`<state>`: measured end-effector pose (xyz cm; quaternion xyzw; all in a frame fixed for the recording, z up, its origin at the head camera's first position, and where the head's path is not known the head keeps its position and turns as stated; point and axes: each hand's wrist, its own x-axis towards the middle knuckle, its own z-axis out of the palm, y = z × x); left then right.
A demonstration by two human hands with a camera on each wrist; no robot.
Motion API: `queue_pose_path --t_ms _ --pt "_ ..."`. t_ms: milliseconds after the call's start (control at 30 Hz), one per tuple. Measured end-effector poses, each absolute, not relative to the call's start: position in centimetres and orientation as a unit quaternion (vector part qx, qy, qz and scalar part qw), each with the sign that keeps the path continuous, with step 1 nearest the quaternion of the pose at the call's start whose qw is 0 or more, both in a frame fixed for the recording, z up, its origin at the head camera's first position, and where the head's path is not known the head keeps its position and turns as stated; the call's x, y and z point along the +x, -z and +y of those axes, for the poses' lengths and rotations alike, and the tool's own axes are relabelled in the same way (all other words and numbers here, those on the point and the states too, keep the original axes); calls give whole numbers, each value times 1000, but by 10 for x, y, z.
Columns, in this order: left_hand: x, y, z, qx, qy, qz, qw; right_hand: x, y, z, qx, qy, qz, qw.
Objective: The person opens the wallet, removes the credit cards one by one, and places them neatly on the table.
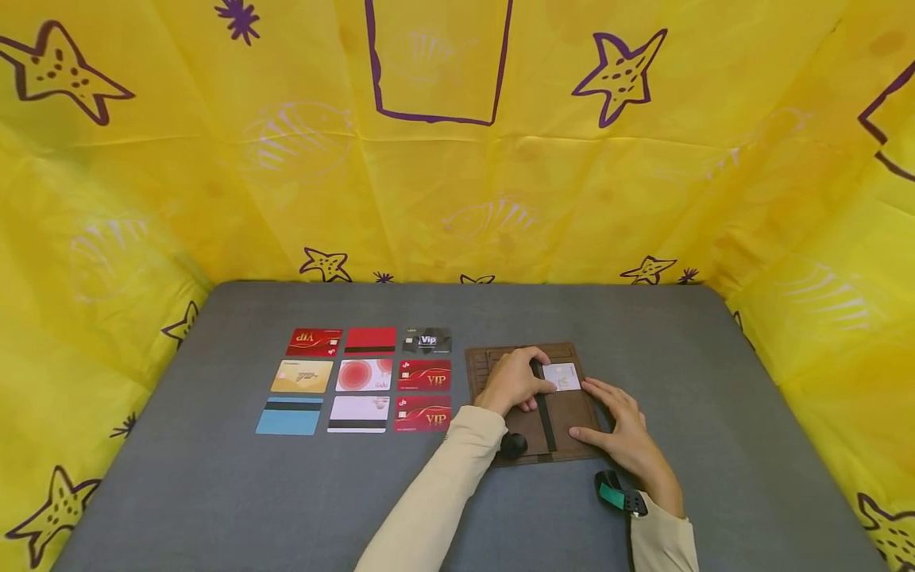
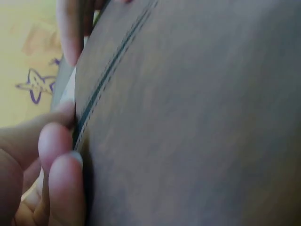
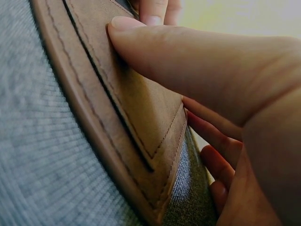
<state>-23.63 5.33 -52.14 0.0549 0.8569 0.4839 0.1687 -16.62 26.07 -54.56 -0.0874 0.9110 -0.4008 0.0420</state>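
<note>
A brown wallet (image 1: 572,421) lies spread out with a dark strap (image 1: 546,421) down its middle. At its upper right, a white card (image 1: 565,376) sits partly above a pocket edge. My left hand (image 1: 512,381) reaches over the wallet and pinches that card between thumb and index finger, its other fingers curled. In the left wrist view, only a sliver of the card (image 2: 69,92) shows beside the stitched leather. Along the wallet's right side rests my right hand (image 1: 625,425), its thumb (image 3: 129,40) on the leather and its other fingers by the outer edge.
Left of the wallet, cards lie in three rows on the grey table (image 1: 186,477), among them a blue card (image 1: 289,421), a gold card (image 1: 302,376) and a black card (image 1: 426,342). A yellow patterned cloth (image 1: 429,183) encloses the back and sides.
</note>
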Motion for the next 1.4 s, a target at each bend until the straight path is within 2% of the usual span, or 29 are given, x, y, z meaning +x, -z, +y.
queue_pose_path --t_ms 567,933,1067,1200,1400 --pt "-235 515 61 66 -441 885 131 -167 543 263 -85 405 910 41" --pt "-241 518 57 64 -553 818 147 -168 542 261 -86 409 908 41" --pt "-244 520 57 20 -614 780 121 -169 543 260 -90 412 906 35" --pt "-248 520 55 -31 -656 751 69 -169 545 260 -96 412 906 31" --pt "-244 518 39 22 -610 789 60 -168 545 258 -94 416 904 30"
